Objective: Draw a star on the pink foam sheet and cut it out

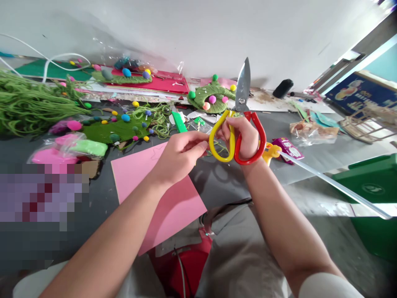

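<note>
My right hand [247, 134] is wrapped around a pair of scissors [242, 85] with one yellow and one red handle loop. Their blades point up and lie together. Just to the left, my left hand [180, 155] has its fingertips pinched close to the yellow loop; whatever is between them is too small to make out. Beneath my left wrist lies a pink sheet [167, 207] with a faint drawn outline near its top edge. A green-handled tool [179, 122] rests behind my left hand. Behind the scissors sits a green yarn-wrapped shape [203, 96] with coloured pompoms.
Green yarn [34, 99] is heaped at the left, beside a green piece with pompoms [114, 128] and bagged pink and light-green material [71, 151]. At right are a yellow glue gun [271, 152] with a clear stick, a purple packet [288, 150] and a green bin [372, 182].
</note>
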The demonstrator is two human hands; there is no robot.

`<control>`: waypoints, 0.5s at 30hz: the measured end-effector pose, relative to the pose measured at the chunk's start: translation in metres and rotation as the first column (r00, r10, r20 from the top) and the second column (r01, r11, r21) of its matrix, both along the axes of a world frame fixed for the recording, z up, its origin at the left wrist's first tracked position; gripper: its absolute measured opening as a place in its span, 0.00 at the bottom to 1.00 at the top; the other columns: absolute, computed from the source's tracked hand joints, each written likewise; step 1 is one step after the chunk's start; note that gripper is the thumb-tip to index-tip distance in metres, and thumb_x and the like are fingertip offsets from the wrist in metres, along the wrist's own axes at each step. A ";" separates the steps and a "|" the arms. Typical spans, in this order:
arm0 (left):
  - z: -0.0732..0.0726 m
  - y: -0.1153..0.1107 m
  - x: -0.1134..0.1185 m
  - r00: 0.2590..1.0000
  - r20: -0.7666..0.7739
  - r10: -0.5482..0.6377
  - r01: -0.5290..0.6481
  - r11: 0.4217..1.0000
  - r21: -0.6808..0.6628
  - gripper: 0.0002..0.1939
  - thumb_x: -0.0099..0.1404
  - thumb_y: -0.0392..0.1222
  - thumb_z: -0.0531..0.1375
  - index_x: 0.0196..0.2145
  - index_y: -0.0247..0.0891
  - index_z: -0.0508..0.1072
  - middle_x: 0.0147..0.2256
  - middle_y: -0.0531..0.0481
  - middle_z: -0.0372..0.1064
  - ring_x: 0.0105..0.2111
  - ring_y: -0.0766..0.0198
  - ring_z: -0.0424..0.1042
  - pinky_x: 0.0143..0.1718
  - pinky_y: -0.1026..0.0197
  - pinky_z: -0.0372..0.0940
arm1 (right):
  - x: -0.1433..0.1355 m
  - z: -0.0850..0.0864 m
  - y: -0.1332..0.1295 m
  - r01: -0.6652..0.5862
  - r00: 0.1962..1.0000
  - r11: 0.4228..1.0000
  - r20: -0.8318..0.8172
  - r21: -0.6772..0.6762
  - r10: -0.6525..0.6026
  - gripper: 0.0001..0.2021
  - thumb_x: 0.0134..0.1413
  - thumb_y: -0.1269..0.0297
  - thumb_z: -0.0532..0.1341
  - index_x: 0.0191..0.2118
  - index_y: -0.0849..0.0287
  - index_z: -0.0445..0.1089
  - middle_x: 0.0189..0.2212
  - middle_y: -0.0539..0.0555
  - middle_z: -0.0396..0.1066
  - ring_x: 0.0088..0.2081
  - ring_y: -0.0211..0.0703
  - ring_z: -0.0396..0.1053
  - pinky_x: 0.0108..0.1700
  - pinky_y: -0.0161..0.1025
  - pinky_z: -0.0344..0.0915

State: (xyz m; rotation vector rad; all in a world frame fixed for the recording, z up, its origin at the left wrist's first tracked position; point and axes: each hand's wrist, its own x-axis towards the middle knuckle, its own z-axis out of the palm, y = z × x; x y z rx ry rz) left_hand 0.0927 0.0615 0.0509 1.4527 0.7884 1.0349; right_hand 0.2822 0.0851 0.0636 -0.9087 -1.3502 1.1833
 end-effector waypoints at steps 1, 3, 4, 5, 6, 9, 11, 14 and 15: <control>0.001 -0.001 0.000 1.000 -0.001 0.001 -0.001 1.000 0.005 0.08 0.68 0.44 0.65 0.40 0.38 0.82 0.38 0.47 0.81 0.38 0.59 0.78 0.41 0.59 0.71 | 0.000 0.000 0.000 0.002 1.000 1.000 0.003 0.000 -0.002 0.23 0.63 0.52 0.60 0.17 0.53 0.63 0.21 0.54 0.61 0.31 0.47 0.66 0.41 0.48 0.70; 0.002 -0.001 0.000 0.999 -0.045 0.030 -0.028 0.999 0.041 0.07 0.66 0.45 0.68 0.37 0.38 0.82 0.34 0.49 0.80 0.33 0.62 0.75 0.36 0.61 0.69 | -0.001 -0.001 -0.001 0.021 1.000 1.000 0.014 0.004 -0.021 0.24 0.63 0.50 0.61 0.17 0.53 0.63 0.20 0.53 0.61 0.30 0.47 0.65 0.41 0.48 0.71; 0.001 -0.001 0.000 0.996 -0.077 0.054 -0.049 0.997 0.066 0.08 0.65 0.45 0.69 0.36 0.38 0.82 0.32 0.50 0.79 0.31 0.63 0.74 0.34 0.62 0.67 | -0.002 -0.001 -0.002 0.034 0.999 0.999 0.019 0.003 -0.034 0.24 0.63 0.50 0.62 0.17 0.53 0.63 0.19 0.53 0.60 0.29 0.47 0.64 0.39 0.47 0.71; 0.001 0.000 0.000 0.990 -0.116 0.077 -0.066 0.994 0.091 0.09 0.65 0.46 0.70 0.34 0.38 0.81 0.29 0.51 0.77 0.29 0.64 0.72 0.32 0.62 0.65 | -0.004 -0.001 -0.003 0.048 0.999 0.999 0.024 0.002 -0.048 0.24 0.62 0.51 0.62 0.17 0.53 0.63 0.19 0.52 0.60 0.28 0.46 0.63 0.37 0.46 0.70; 0.000 0.000 0.001 0.983 -0.156 0.101 -0.083 0.990 0.117 0.10 0.65 0.47 0.70 0.32 0.38 0.80 0.27 0.52 0.76 0.27 0.65 0.70 0.30 0.62 0.63 | -0.006 -0.001 -0.004 0.062 0.998 0.998 0.027 0.004 -0.062 0.24 0.62 0.53 0.62 0.16 0.53 0.63 0.18 0.52 0.60 0.27 0.45 0.62 0.34 0.45 0.68; -0.003 0.001 0.002 0.938 -0.283 0.200 -0.141 0.966 0.216 0.13 0.66 0.47 0.68 0.27 0.38 0.76 0.23 0.54 0.71 0.23 0.66 0.66 0.27 0.60 0.57 | -0.012 -0.001 -0.008 0.088 0.995 0.996 0.036 0.025 -0.089 0.22 0.62 0.60 0.60 0.16 0.54 0.64 0.18 0.51 0.60 0.25 0.42 0.61 0.30 0.42 0.64; -0.005 0.001 0.003 0.901 -0.338 0.273 -0.174 0.940 0.294 0.13 0.66 0.44 0.66 0.25 0.39 0.73 0.21 0.55 0.69 0.22 0.67 0.63 0.26 0.60 0.55 | -0.015 -0.001 -0.010 0.084 0.996 0.995 0.038 0.045 -0.086 0.21 0.62 0.63 0.59 0.16 0.55 0.64 0.18 0.50 0.61 0.25 0.41 0.61 0.30 0.41 0.63; -0.006 -0.001 0.003 0.868 -0.364 0.337 -0.196 0.907 0.372 0.14 0.66 0.42 0.65 0.24 0.39 0.69 0.20 0.56 0.66 0.21 0.68 0.60 0.25 0.60 0.53 | -0.017 -0.002 -0.011 0.060 0.998 0.996 0.028 0.060 -0.062 0.22 0.64 0.63 0.59 0.17 0.55 0.64 0.18 0.50 0.62 0.24 0.41 0.61 0.30 0.42 0.62; -0.006 -0.002 0.003 0.863 -0.367 0.348 -0.199 0.901 0.385 0.14 0.66 0.41 0.64 0.24 0.39 0.68 0.20 0.57 0.66 0.21 0.68 0.60 0.25 0.60 0.53 | -0.018 -0.002 -0.011 0.060 0.998 0.996 0.025 0.063 -0.062 0.22 0.64 0.63 0.59 0.16 0.55 0.64 0.18 0.50 0.62 0.24 0.41 0.61 0.30 0.42 0.62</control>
